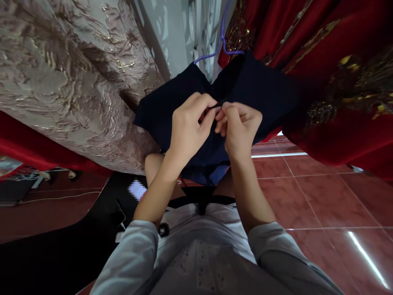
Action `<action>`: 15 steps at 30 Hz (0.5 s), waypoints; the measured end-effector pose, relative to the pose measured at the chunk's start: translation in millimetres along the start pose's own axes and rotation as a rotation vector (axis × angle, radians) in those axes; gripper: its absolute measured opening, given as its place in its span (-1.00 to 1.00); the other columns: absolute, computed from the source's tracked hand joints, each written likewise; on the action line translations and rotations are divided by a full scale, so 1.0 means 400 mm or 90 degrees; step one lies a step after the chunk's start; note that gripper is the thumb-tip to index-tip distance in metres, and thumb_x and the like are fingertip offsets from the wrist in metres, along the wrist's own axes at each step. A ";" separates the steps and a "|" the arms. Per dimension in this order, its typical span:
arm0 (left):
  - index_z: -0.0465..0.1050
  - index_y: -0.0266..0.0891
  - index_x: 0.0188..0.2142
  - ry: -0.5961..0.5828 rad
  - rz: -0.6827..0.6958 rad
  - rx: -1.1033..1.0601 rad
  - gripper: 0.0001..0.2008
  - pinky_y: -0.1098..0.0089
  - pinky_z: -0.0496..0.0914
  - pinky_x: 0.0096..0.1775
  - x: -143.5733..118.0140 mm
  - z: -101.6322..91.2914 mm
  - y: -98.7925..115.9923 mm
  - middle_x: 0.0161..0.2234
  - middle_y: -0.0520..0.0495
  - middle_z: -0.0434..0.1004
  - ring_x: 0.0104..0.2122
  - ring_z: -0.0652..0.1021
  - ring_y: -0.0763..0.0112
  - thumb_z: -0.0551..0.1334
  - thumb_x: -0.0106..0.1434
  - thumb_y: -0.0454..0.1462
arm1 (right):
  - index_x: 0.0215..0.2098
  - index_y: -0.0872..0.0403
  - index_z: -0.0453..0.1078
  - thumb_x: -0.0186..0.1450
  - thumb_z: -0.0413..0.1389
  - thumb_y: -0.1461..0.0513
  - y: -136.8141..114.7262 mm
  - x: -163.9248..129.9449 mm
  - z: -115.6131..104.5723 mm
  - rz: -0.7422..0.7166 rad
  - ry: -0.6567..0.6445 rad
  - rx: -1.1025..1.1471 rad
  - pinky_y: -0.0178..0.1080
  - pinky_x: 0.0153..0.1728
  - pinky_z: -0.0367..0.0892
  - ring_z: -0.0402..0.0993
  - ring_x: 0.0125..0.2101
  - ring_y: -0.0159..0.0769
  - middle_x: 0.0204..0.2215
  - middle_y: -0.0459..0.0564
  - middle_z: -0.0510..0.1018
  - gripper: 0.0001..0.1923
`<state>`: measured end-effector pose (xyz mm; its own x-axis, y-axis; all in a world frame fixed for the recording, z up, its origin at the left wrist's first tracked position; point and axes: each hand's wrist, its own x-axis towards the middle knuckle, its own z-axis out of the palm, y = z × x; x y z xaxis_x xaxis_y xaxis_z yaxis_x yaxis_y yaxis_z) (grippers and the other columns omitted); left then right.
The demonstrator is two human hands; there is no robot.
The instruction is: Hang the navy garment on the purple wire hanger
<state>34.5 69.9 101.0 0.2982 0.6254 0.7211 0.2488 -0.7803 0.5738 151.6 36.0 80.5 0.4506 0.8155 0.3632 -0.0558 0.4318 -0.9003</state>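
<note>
A dark navy shirt [175, 92] hangs in front of me on a purple hanger [221, 39]. Its collar lies open at the top, and its lower part falls close to my knees. My left hand [194, 119] pinches the shirt's front edge just below the neck opening. Right beside it, my right hand [241, 125] pinches the same edge, thumb and forefinger pressed together. The fingertips of both hands almost meet there. Whether a button sits between them is hidden.
A shiny embossed beige cloth [101, 78] hangs at the left. Red curtains [346, 135] with gold trim hang at the right. A black surface [76, 246] at lower left bears a phone [118, 217] with a cable. Red floor tiles [310, 196] show at the right.
</note>
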 end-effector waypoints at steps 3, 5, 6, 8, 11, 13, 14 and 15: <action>0.53 -0.17 -0.28 -0.015 -0.002 0.006 -0.92 0.35 0.46 -0.15 -0.024 -0.020 0.011 -0.36 0.00 0.44 -0.29 0.54 0.37 0.30 0.40 -0.30 | -0.55 0.07 0.37 0.36 0.17 0.02 0.027 -0.025 -0.008 0.027 -0.004 -0.021 -0.40 -0.66 0.10 0.22 -0.69 -0.51 -0.68 -0.15 0.35 -0.59; 0.53 -0.17 -0.27 -0.021 -0.002 0.003 -0.93 0.34 0.47 -0.15 -0.029 -0.026 0.020 -0.35 0.00 0.44 -0.30 0.54 0.37 0.30 0.40 -0.30 | -0.56 0.07 0.35 0.37 0.14 0.04 0.033 -0.026 -0.004 0.016 0.002 -0.036 -0.40 -0.65 0.09 0.23 -0.68 -0.51 -0.68 -0.15 0.36 -0.59; 0.53 -0.17 -0.27 -0.022 0.000 0.000 -0.92 0.33 0.47 -0.14 -0.029 -0.027 0.025 -0.35 0.00 0.45 -0.29 0.55 0.36 0.30 0.41 -0.29 | -0.57 0.07 0.34 0.37 0.13 0.05 0.035 -0.023 0.000 0.006 0.006 -0.044 -0.40 -0.64 0.09 0.23 -0.68 -0.51 -0.68 -0.15 0.36 -0.59; 0.53 -0.16 -0.28 -0.011 0.001 -0.011 -0.88 0.30 0.49 -0.11 -0.025 -0.025 0.037 -0.34 -0.01 0.46 -0.25 0.57 0.33 0.29 0.43 -0.25 | -0.60 0.07 0.32 0.36 0.12 0.07 0.045 -0.011 0.006 -0.009 0.009 -0.062 -0.40 -0.62 0.12 0.24 -0.68 -0.51 -0.69 -0.15 0.35 -0.59; 0.54 -0.14 -0.21 0.029 -0.023 -0.055 -0.87 0.23 0.49 0.03 -0.011 -0.038 0.044 -0.25 -0.04 0.53 -0.08 0.59 0.25 0.29 0.45 -0.17 | -0.65 0.08 0.30 0.33 0.10 0.14 0.086 -0.005 0.002 0.028 -0.017 -0.085 -0.38 -0.61 0.12 0.22 -0.70 -0.51 -0.74 -0.14 0.34 -0.60; 0.52 -0.14 -0.12 0.050 -0.057 -0.115 -0.83 0.19 0.46 0.13 0.002 -0.067 0.025 -0.14 -0.07 0.58 0.04 0.57 0.22 0.29 0.46 -0.11 | -0.66 0.09 0.35 0.28 0.10 0.20 0.122 -0.017 -0.008 0.079 -0.036 -0.108 -0.37 -0.62 0.09 0.21 -0.71 -0.50 -0.76 -0.12 0.35 -0.65; 0.50 -0.14 -0.08 0.060 -0.079 -0.155 -0.80 0.18 0.44 0.16 0.010 -0.087 0.005 -0.10 -0.09 0.59 0.09 0.55 0.21 0.27 0.47 -0.09 | -0.66 0.10 0.38 0.25 0.10 0.22 0.138 -0.027 -0.013 0.097 -0.040 -0.119 -0.36 -0.62 0.08 0.22 -0.71 -0.49 -0.76 -0.12 0.35 -0.67; 0.49 -0.15 -0.06 0.070 -0.104 -0.197 -0.77 0.17 0.44 0.18 0.017 -0.109 -0.021 -0.08 -0.10 0.60 0.13 0.54 0.21 0.25 0.48 -0.07 | -0.65 0.10 0.40 0.23 0.10 0.23 0.149 -0.038 -0.016 0.108 -0.039 -0.128 -0.36 -0.62 0.08 0.23 -0.71 -0.49 -0.77 -0.13 0.36 -0.70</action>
<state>-5.6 80.2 117.9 0.1727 0.7508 0.6376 -0.0113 -0.6458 0.7634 147.2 46.7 19.7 0.3942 0.8945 0.2109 0.0552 0.2060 -0.9770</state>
